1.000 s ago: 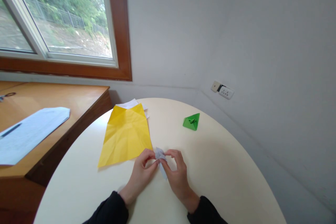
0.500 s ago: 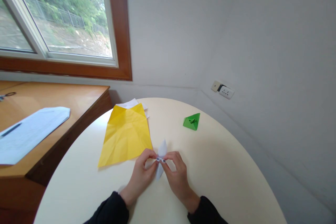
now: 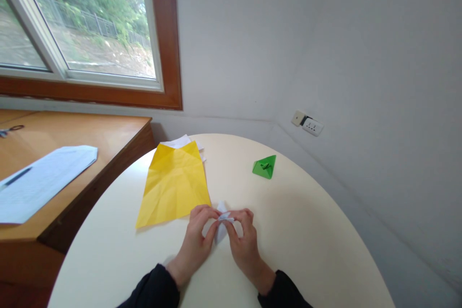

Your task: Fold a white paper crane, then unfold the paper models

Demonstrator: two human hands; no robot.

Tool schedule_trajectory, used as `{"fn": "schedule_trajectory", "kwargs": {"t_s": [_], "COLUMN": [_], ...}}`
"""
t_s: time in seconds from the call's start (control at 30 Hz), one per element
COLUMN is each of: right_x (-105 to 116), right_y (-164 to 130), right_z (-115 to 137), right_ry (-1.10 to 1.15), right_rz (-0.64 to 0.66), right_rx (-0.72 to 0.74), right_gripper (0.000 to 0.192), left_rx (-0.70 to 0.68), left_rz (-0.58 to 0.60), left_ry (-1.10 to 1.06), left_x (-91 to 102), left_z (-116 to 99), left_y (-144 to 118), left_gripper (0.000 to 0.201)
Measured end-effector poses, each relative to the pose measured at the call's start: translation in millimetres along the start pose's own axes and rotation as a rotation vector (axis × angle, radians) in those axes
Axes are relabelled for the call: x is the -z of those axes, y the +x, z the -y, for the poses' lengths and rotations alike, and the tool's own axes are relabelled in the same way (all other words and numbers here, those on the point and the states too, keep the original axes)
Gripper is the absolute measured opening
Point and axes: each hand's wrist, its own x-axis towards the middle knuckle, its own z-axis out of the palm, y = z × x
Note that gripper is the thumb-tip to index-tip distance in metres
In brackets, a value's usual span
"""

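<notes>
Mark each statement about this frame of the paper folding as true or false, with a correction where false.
1. Both hands pinch the small white folded paper. True: left hand and right hand meet on it.
2. The yellow sheet lies right of the hands. False: it lies to their left, further away.
3. The green folded paper rests on the round table, apart from the hands. True.
4. The green folded paper sits on the wooden desk. False: the desk holds a pale printed sheet.
5. A wall socket is on the right wall. True.
</notes>
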Motion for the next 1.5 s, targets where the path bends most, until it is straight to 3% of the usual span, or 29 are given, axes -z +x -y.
{"fn": "schedule_trajectory", "kwargs": {"t_s": [0.27, 0.37, 0.47, 0.53, 0.7, 0.83, 0.97, 1.23, 1.5], "right_x": [-3.7, -2.7, -1.8, -1.6, -2.3, -2.8, -1.8, 2.0, 1.8], "right_y": [-8.6, -5.1, 0.9, 3.6, 3.8, 2.5, 4.6, 13.7, 13.6], "right_z": [-6.2, -4.4, -1.6, -1.1, -3.4, -4.2, -3.2, 1.4, 2.8], "right_ry": [0.144, 0.188, 0.207, 0.201, 0.267, 0.376, 0.458, 0.501, 0.519], "right_rz": [0.036, 0.103, 0.211, 0.258, 0.275, 0.319, 0.337, 0.316, 0.322], "right_rx": [-0.207, -0.255, -0.282, -0.308, -0.404, -0.493, -0.552, -0.545, -0.547], "right_gripper": [0.006, 0.021, 0.014, 0.025, 0.035, 0.036, 0.038, 0.037, 0.040], "left_rx": [0.204, 0.291, 0.400, 0.475, 0.672, 0.675, 0.686, 0.805, 0.893], "left_rz": [0.036, -0.013, -0.052, -0.057, 0.038, 0.107, 0.096, 0.174, 0.206], "left_ry": [-0.147, -0.227, -0.339, -0.415, -0.579, -0.607, -0.644, -1.025, -1.126], "left_x": [-1.2, -0.4, -0.3, -0.9, -3.7, -5.5, -6.0, -2.3, 0.1], "left_z": [-4.0, -4.6, -1.4, 1.2, 2.1, 0.6, 0.5, -5.6, -8.6], "left_y": [0.9, 2.2, 4.3, 5.9, 8.1, 7.4, 6.3, 10.6, 12.7], "left_gripper": [0.009, 0.011, 0.016, 0.022, 0.035, 0.038, 0.038, 0.031, 0.027]}}
